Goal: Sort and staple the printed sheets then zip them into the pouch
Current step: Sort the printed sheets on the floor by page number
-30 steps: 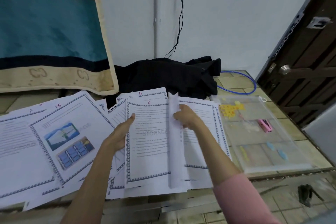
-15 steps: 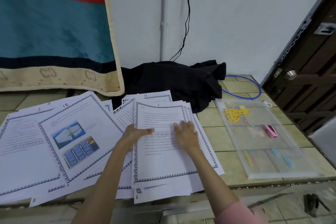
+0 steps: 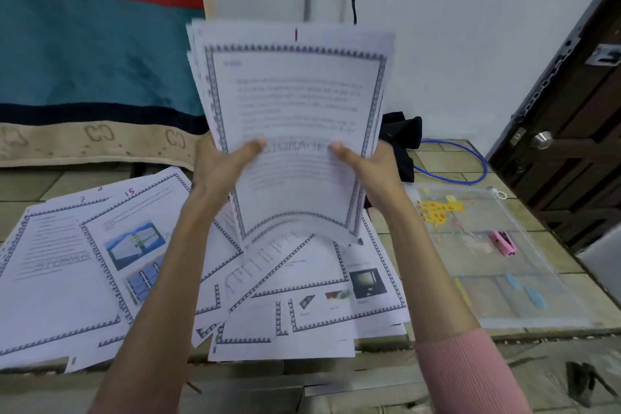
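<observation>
I hold the sorted stack [image 3: 295, 131] upright above the tiled table [image 3: 433, 158], page 1 facing me. My left hand [image 3: 218, 168] grips the left edge and my right hand [image 3: 373, 161] grips the right edge; on each side the thumb presses the front sheet and the remaining fingers are hidden behind the paper. The hands sit at mid-height on opposite edges so that the sheets hang square between them. The top edges are fanned and uneven, so alignment is judged incomplete. The lower edge bows toward me (a sign the grip is squeezing inward).

The loose sheets [image 3: 100, 262] lie spread flat on the table below the stack, numbers 7 and 15 legible at their top margins. This spread keeps each page number readable for picking in order. These pages are not yet in the stack, so sorting is judged unfinished.

The clear pouch [image 3: 524, 296] lies flat to my right, well apart from the sheets, with its zip pull at the far corner. The pink stapler [image 3: 502, 243] rests at the pouch; I cannot tell whether it is on top or inside. Both are within reach of the right hand for the later steps. A dark cloth [image 3: 403, 131] sits behind the stack.
</observation>
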Tool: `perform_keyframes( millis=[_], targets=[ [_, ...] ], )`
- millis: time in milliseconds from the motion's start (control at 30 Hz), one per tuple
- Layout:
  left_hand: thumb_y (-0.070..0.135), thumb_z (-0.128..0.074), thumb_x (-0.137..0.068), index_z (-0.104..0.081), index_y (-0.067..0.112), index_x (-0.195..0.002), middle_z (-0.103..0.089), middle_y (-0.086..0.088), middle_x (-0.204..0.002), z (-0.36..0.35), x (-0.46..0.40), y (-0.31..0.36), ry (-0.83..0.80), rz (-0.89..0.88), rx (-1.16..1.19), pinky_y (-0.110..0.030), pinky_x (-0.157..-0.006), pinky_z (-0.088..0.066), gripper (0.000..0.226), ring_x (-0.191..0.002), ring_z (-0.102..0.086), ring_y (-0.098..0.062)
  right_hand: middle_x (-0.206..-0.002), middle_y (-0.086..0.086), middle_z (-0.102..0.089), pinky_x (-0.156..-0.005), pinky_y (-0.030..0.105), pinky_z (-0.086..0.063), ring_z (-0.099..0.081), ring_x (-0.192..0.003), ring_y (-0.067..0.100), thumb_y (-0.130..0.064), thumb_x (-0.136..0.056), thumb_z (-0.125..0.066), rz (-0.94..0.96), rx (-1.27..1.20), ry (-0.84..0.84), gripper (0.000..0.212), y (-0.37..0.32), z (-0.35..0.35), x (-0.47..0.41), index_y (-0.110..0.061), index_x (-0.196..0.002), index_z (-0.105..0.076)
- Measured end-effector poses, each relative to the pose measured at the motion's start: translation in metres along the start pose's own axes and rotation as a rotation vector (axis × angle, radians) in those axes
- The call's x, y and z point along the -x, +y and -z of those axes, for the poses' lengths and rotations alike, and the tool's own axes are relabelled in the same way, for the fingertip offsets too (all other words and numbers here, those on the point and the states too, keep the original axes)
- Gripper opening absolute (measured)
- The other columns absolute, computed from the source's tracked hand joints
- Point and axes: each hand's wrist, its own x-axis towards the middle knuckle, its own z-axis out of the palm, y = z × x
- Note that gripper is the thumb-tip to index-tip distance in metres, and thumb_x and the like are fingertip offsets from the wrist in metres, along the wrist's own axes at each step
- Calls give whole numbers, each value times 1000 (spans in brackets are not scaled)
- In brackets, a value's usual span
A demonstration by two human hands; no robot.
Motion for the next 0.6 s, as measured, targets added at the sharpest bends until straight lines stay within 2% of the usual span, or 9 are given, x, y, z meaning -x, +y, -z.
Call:
perform_keyframes(
  millis=[100,167,233,333,433,500,600],
  targets=[
    [12,-72,-79,-57,26,-97,-61,17,-93,-6,-4,11,44,-119,-41,-10,-75,-49,27,-87,-60,2,-95,-14,-67,-75,14,-52,-66,-87,-5,-10,-81,-71,114,-18,59,22,-6,-11,-5,-27,-94,-64],
    [14,-73,-79,-54,17,-113,-57,12,-104,-4,3,-11,81,-61,-72,-12,-78,-46,39,-96,-57,-4,-96,-13,-67,-77,14,-53,-65,-87,-7,-8,-78,-74,73,-3,60,28,21,-12,3,-23,-100,-64],
    [13,-76,-76,-48,10,-127,-51,6,-112,1,14,-43,81,38,-118,-19,-89,-41,58,-108,-51,-10,-101,-8,-68,-83,20,-55,-65,-89,-7,-8,-75,-77,-50,55,5,37,56,-10,16,-17,-108,-63],
    [11,-79,-71,-56,19,-113,-62,2,-108,13,22,-75,29,72,-130,-27,-89,-48,48,-102,-59,-14,-109,-4,-69,-84,21,-55,-65,-92,-4,-10,-71,-80,-157,103,-78,45,86,-5,28,-14,-113,-64],
    [13,-78,-73,-58,22,-106,-63,7,-99,17,18,-79,38,63,-142,-17,-76,-50,40,-91,-60,-9,-100,-11,-70,-78,16,-55,-67,-90,-3,-9,-70,-81,-133,96,-83,39,82,-3,23,-15,-106,-67],
    [14,-76,-76,-60,21,-104,-63,13,-94,20,11,-75,55,46,-139,-10,-68,-48,33,-87,-62,-4,-98,-12,-71,-77,19,-56,-68,-90,1,-9,-69,-82,-102,79,-81,37,72,0,15,-15,-102,-69],
    [17,-76,-76,-63,18,-108,-64,20,-92,24,3,-69,25,13,-134,-7,-69,-51,34,-82,-63,10,-98,-9,-71,-70,16,-54,-69,-88,4,-5,-69,-80,-81,23,-97,37,60,3,3,-13,-102,-66]
  ],
)
